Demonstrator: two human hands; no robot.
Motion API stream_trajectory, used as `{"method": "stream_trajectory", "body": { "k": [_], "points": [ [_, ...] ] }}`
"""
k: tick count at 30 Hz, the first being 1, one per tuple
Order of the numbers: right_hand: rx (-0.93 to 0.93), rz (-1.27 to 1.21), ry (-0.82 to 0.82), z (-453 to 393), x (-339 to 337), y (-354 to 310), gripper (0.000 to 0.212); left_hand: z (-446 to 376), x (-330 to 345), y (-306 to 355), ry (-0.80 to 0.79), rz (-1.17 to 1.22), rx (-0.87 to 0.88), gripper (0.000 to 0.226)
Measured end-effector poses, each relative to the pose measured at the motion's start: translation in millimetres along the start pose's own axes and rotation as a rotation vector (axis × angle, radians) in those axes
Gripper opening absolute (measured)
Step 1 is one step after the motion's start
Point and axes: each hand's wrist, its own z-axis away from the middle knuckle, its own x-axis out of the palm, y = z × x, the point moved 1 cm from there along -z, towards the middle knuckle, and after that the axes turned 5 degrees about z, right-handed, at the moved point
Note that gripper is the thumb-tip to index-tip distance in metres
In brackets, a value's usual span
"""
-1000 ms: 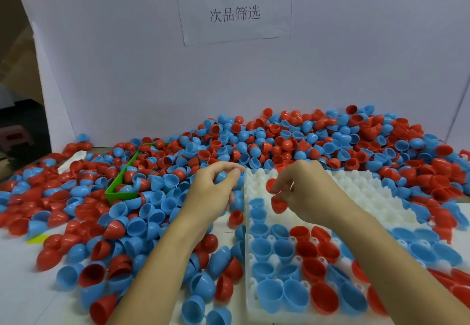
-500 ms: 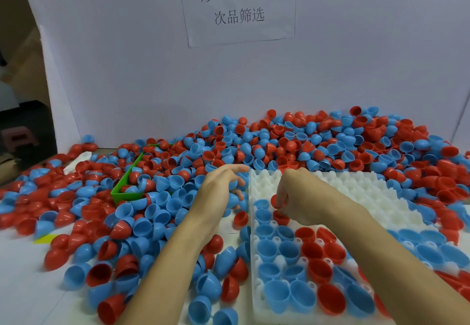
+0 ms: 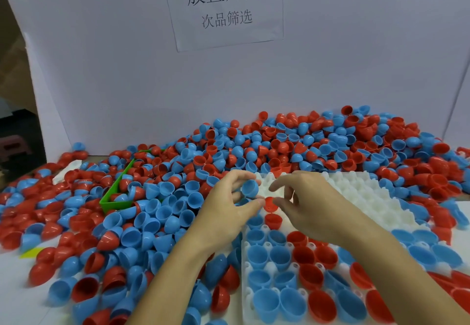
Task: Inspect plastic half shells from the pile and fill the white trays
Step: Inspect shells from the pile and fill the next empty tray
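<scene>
A blue plastic half shell is pinched between the curled fingers and thumb of the left hand, just above the far left part of the white moulded tray. The right hand hovers beside it, fingers loosely spread and holding nothing, over a red plastic half shell seated in a tray pocket. The pile of red and blue shells surrounds the tray's left and far edges.

Bare forearms, seemingly sleeveless hands
</scene>
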Motion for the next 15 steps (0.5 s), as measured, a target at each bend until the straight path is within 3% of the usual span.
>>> {"method": "stream_trajectory", "body": {
  "k": [3,5,9,12,15],
  "points": [
    [-0.05,-0.261,0.222,11.2,-5.3,-6.5,0.014,1.7,7.2,2.6,-0.008,-0.107,0.062,0.044],
    [-0.079,-0.377,0.275,14.4,-8.4,-10.8,0.007,4.2,13.9,7.1,-0.017,-0.146,0.128,0.043],
    [-0.059,-0.256,0.302,16.9,-2.4,-14.8,0.007,7.2,24.0,10.8,0.024,-0.232,0.238,0.048],
    [-0.027,-0.232,0.312,16.7,1.8,-9.2,0.02,8.8,25.6,11.7,0.004,-0.243,0.247,0.061],
    [0.008,-0.241,0.353,16.7,1.5,-3.6,0.016,9.2,24.1,10.9,-0.029,-0.194,0.218,0.068]
  ]
}}
